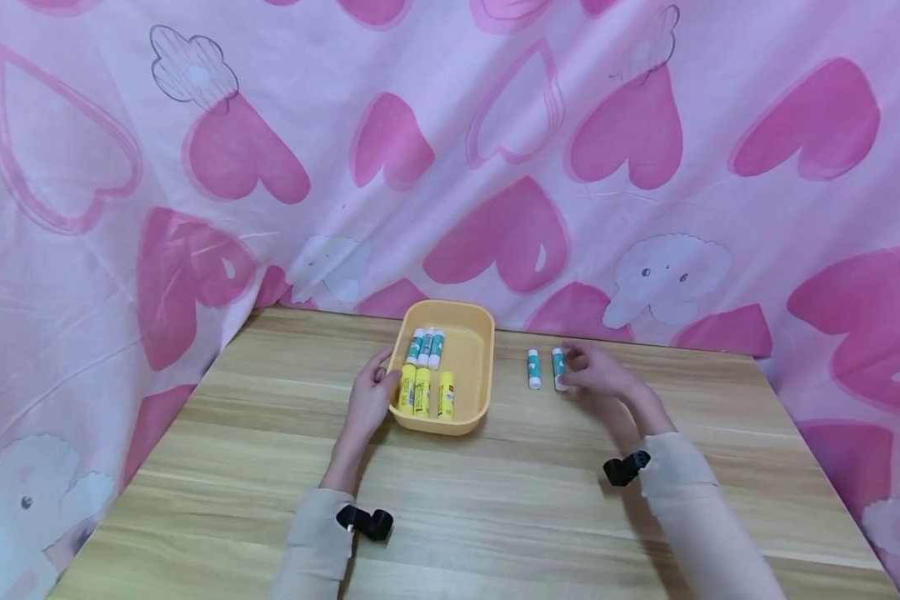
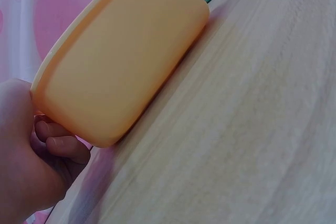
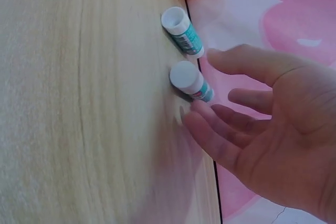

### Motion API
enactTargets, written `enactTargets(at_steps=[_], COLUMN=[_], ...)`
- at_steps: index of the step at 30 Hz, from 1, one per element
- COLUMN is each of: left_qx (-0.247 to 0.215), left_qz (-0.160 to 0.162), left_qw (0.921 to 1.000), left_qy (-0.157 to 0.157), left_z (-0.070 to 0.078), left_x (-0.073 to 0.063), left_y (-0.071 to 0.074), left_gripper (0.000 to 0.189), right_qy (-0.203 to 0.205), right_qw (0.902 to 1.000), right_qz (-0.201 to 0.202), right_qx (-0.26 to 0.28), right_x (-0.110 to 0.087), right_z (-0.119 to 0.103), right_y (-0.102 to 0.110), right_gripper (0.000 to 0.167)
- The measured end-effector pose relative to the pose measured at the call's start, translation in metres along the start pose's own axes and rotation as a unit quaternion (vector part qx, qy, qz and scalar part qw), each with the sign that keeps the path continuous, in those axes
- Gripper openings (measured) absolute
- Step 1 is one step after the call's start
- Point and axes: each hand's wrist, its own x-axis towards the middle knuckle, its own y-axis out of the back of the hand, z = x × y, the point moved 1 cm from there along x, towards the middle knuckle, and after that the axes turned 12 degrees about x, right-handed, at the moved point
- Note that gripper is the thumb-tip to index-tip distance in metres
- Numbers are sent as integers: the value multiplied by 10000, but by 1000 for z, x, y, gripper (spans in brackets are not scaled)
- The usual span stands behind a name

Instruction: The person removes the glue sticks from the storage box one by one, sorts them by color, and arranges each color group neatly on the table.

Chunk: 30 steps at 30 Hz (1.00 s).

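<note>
A yellow-orange plastic tray [image 1: 481,367] stands on the table, with my left hand [image 1: 372,393] gripping its left rim. In the left wrist view the thumb side of this hand [image 2: 26,156] is at the rim and the fingers curl below it. Inside lie three teal-and-white glue sticks [image 1: 426,347] at the far end and three yellow glue sticks [image 1: 422,392] at the near end. Right of the tray lie two more teal glue sticks [image 1: 534,369]. My right hand [image 1: 600,372] is at the right-hand glue stick [image 3: 191,81], thumb and fingers spread around it.
The wooden table [image 1: 480,517] reaches back to a pink heart-patterned cloth [image 1: 495,233], which also hangs along the left and right sides. A black wrist camera [image 1: 364,522] sits on the left sleeve and another camera [image 1: 627,468] on the right.
</note>
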Motion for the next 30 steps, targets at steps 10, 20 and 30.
enactTargets(at_steps=[10, 20, 30], left_qx=[62, 33, -5], left_qz=[25, 30, 10], left_qw=[10000, 10000, 10000], left_qy=[-36, -45, -29], left_z=[0, 0, 0], left_x=[2, 1, 1], left_y=[1, 1, 0], left_gripper=[51, 51, 50], right_qy=[706, 913, 1025], right_qw=[9953, 9926, 9918], right_qz=[613, 747, 761], right_qx=[-244, -275, -26], right_x=[3, 9, 16], right_z=[-12, -32, -60], right_y=[3, -6, -21], right_gripper=[43, 31, 31])
